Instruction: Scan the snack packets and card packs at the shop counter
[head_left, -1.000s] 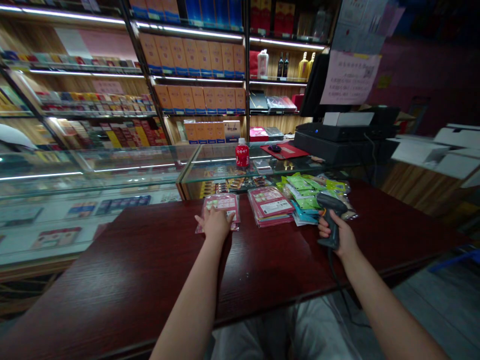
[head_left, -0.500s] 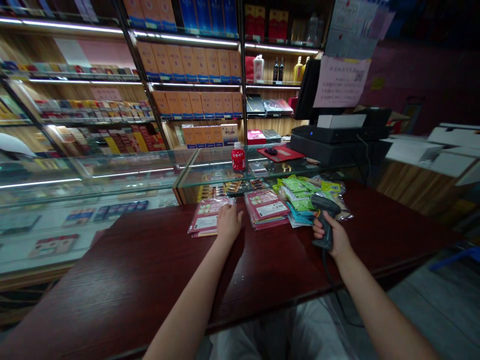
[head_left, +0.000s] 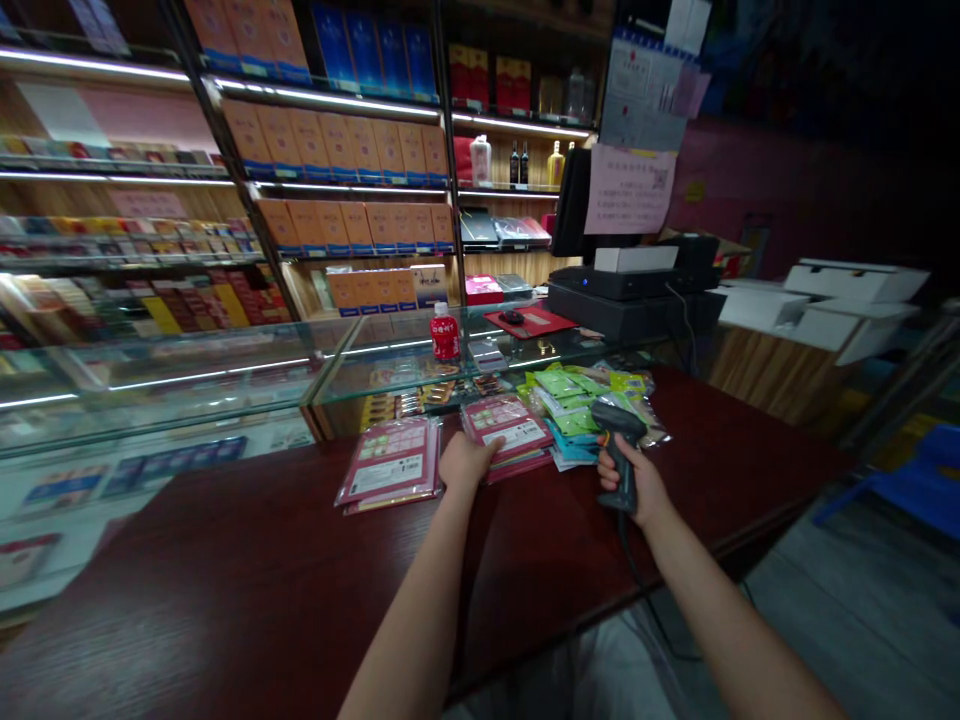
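My right hand (head_left: 639, 482) is wrapped round the grip of a dark barcode scanner (head_left: 619, 428), whose head points at the bagged goods. A cable hangs down from its handle. Between two piles of flat red packets in clear wrapping lies my left hand (head_left: 465, 462), open, its thumb stretched over the near left edge of the right pile (head_left: 510, 425). Its other fingers are mostly hidden. Just to its left is the left pile (head_left: 394, 465), with a white barcode label facing up. Green and blue packets (head_left: 571, 410) are heaped behind the scanner.
The dark wooden table (head_left: 285, 590) meets a glass display counter (head_left: 352, 385) bearing a red bottle (head_left: 444, 333). Farther right are a mouse on a red mat (head_left: 536, 320), a monitor (head_left: 571, 205) and white boxes (head_left: 847, 300). A blue stool (head_left: 907, 480) stands beyond the table's right edge.
My left hand has left the left pile and moved right to the edge of the right pile. The right hand keeps hold of the barcode scanner. The view has turned slightly right.
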